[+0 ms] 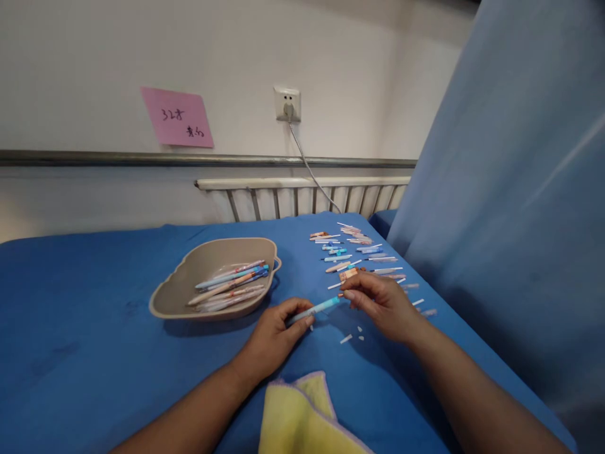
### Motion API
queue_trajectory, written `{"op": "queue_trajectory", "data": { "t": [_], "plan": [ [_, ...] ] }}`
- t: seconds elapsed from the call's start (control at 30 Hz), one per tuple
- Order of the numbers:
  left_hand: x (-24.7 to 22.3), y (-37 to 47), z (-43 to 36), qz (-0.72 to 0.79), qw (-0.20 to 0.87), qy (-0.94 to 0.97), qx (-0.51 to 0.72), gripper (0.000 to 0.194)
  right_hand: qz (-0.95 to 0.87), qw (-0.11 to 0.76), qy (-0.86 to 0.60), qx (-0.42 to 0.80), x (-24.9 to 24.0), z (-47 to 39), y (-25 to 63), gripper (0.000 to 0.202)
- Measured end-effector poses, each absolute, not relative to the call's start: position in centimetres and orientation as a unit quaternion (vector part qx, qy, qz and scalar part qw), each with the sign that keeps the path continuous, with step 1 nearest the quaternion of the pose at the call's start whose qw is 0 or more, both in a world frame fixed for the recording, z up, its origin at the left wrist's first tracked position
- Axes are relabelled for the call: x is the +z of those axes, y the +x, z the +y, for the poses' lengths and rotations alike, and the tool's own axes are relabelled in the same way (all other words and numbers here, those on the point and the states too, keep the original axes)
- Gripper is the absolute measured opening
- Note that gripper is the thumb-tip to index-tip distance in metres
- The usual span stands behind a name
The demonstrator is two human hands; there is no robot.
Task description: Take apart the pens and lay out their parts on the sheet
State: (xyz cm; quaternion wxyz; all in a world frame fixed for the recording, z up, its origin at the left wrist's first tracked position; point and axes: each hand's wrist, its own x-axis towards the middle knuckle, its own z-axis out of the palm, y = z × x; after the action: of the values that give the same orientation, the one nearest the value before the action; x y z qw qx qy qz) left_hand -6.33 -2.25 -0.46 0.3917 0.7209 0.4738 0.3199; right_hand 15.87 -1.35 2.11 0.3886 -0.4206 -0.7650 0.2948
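A light blue pen [324, 306] is held by its lower part in my left hand [276, 331], its upper end pointing right. The fingertips of my right hand [378, 302] are pinched at a small orange-brown piece at that end of the pen. Left of my hands, a beige basin [172, 290] holds several pens [231, 282]. Beyond my right hand, several disassembled pens and parts [336, 258] lie in rows. Small white pieces [346, 338] rest on the blue sheet [118, 366] between my forearms.
A yellow cloth [300, 419] lies at the near edge. Behind the bed are a white rail [302, 183], a wall socket [287, 104] with a plugged cable, and a pink note [178, 118]. A blue curtain [510, 189] hangs at the right.
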Motion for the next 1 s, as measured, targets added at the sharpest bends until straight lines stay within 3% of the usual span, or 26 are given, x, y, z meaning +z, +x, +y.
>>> {"op": "queue_trajectory", "data": {
  "t": [0.37, 0.67, 0.83, 1.0],
  "plan": [
    [-0.3, -6.2, -2.6, 0.471, 0.351, 0.74, 0.327, 0.022, -0.805, 0.36, -0.415, 0.224, 2.0, -1.3, 15.8, 0.011],
    [-0.4, -5.9, -2.9, 0.471, 0.403, 0.718, 0.316, 0.024, -0.682, 0.387, -0.438, 0.439, 0.7, -1.1, 14.9, 0.031],
    [-0.8, -5.9, -2.7, 0.464, 0.444, 0.697, 0.318, 0.026, -0.658, 0.425, -0.428, 0.451, 0.4, -0.7, 15.2, 0.038],
    [-1.0, -6.1, -2.3, 0.462, 0.472, 0.676, 0.327, 0.027, -0.664, 0.439, -0.411, 0.443, 0.4, -0.5, 15.3, 0.03]
  ]
}}
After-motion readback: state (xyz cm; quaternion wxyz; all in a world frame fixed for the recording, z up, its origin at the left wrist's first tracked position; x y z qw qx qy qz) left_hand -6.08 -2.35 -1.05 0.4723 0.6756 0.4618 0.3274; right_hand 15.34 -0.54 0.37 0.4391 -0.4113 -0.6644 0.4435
